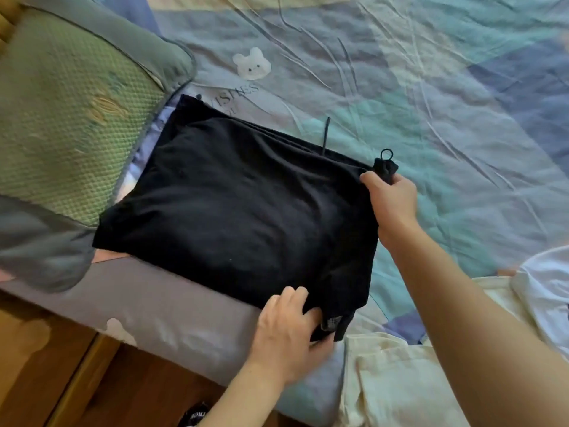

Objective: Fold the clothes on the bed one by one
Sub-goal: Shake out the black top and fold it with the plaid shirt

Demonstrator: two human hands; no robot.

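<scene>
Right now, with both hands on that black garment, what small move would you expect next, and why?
Probably lift the right edge and fold it over toward the pillow. The left hand grips the near corner of the black garment and the right hand pinches the far corner, so both hold the same side, and the cloth lies flat.

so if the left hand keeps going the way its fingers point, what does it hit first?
Likely only more of the black garment that the left hand already grips; beyond lies the bedspread.
</scene>
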